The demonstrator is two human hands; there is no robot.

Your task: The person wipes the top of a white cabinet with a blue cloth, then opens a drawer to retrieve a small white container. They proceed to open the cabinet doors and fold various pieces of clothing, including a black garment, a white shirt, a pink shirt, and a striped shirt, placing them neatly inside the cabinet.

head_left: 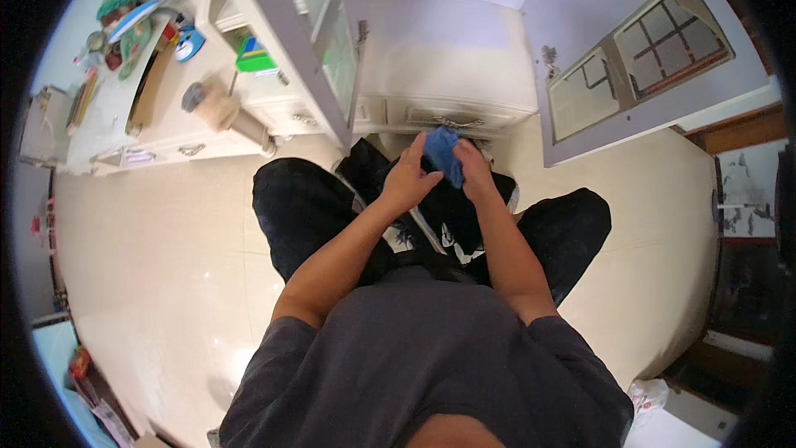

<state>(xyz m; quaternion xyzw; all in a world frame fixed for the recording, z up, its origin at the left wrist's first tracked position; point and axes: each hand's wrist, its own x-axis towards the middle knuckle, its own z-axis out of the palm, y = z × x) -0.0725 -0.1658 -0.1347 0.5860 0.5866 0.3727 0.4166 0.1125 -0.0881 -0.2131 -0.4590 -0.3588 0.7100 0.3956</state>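
In front of me, between my bent knees, a folded piece of blue cloth (443, 148) is held up and slightly blurred. My right hand (476, 168) pinches its right side between thumb and fingers. On the other side, my left hand (405, 179) has its fingers stretched out and its thumb spread. Fingertips and thumb meet the cloth's left and lower edges; whether they grip it is unclear. Beneath both hands lie black fabric items (451, 208), one with a white print, partly hidden by my forearms. My legs in black trousers (298, 205) flank them.
Straight ahead stands a white cabinet with a drawer (457, 118). Its glazed left door (323, 43) and right door (647, 56) swing outward on either side. A desk (165, 99) with toys and a brush-like object (214, 106) is at left. Pale floor (168, 249) surrounds me.
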